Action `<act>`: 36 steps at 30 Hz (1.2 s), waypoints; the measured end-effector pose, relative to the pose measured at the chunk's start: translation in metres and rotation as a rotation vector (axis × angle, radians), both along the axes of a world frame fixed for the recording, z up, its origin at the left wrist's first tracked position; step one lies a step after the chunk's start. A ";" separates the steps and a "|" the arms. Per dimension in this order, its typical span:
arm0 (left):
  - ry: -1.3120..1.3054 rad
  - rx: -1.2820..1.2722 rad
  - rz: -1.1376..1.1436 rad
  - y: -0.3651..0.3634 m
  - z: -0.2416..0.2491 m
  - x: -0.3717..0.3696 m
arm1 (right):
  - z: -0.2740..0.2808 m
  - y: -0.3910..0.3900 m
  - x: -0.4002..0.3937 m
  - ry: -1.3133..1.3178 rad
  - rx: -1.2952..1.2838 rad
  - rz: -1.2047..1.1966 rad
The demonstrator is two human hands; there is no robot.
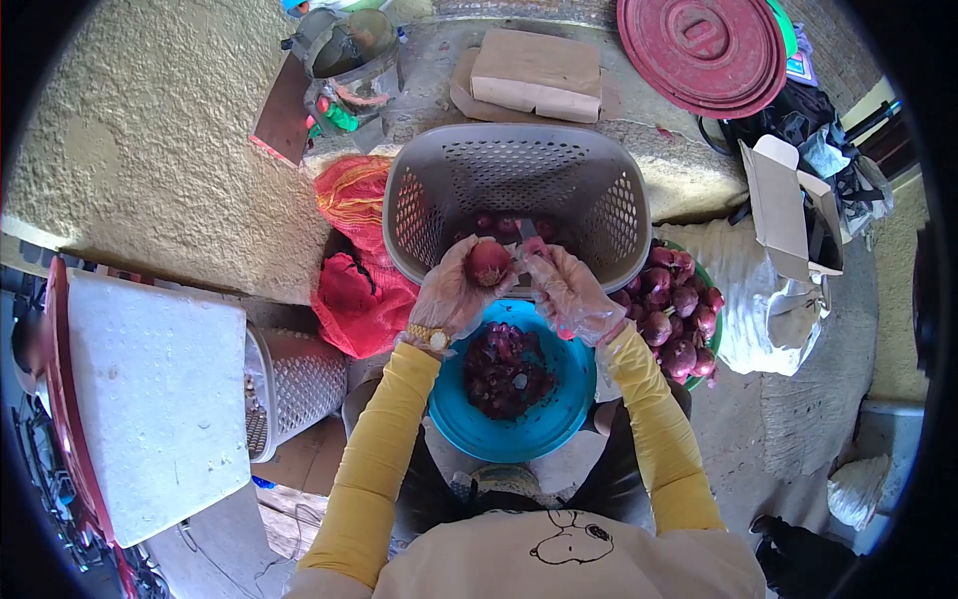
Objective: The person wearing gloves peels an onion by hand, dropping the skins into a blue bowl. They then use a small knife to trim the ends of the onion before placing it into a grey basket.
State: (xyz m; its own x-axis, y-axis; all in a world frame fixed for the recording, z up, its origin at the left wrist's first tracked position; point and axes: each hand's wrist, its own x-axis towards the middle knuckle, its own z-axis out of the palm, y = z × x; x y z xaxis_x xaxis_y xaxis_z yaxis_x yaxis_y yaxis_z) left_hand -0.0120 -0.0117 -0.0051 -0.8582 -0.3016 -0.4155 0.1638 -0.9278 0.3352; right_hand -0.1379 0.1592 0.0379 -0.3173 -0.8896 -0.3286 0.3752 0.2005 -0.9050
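My left hand (451, 298), in a clear plastic glove, is closed around a red onion (488, 262). Beside it my gloved right hand (576, 297) grips a small knife (527, 231); its blade points up and away from me, and part of its pink handle shows. Both hands are above the near rim of a grey perforated basket (419, 215), with several red onions (506, 224) lying in its bottom. Below my hands, a blue basin (451, 419) between my legs contains dark red onion skins (509, 374).
Right of the basket, a green container (717, 337) is heaped with whole red onions (671, 309). Red mesh sacks (364, 290) lie at the left, near a white foam board (160, 389). Behind stand cardboard (537, 70), a red lid (704, 50) and a clear bucket (364, 75).
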 end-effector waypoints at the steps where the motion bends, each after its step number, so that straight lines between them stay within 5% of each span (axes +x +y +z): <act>1: 0.000 0.000 0.003 0.002 0.006 0.002 | -0.002 0.000 0.000 0.017 0.015 -0.036; 4: -0.090 -0.072 0.027 0.005 0.015 0.003 | -0.003 0.003 -0.004 0.055 -0.013 -0.048; 6: 0.004 -0.420 -0.003 0.005 0.008 0.002 | -0.002 0.006 -0.005 0.076 -0.053 -0.023; 12: 0.045 -0.140 0.005 -0.004 0.001 0.001 | -0.004 0.004 -0.001 -0.088 -0.163 -0.104; 19: 0.055 -0.148 0.058 -0.001 0.009 0.002 | 0.005 0.006 -0.006 -0.166 -0.119 -0.094; 21: -0.199 -1.581 -0.103 0.003 0.008 0.007 | 0.002 0.005 -0.007 -0.163 -0.080 -0.071; 22: -0.199 -1.582 -0.103 0.003 0.005 0.005 | -0.004 0.004 -0.006 -0.141 -0.085 -0.057; 24: -0.050 -1.004 0.017 0.006 0.002 -0.001 | -0.013 0.002 -0.005 -0.118 -0.090 -0.044; 25: -0.051 -1.002 0.016 0.005 0.006 0.000 | -0.016 0.000 -0.003 -0.064 -0.212 -0.021; 27: 0.049 -0.178 0.014 0.000 0.017 0.001 | -0.018 -0.002 -0.001 -0.008 -0.336 0.003; 36: -0.085 -0.019 0.003 -0.004 0.012 0.004 | 0.013 0.000 0.003 0.370 -0.052 0.038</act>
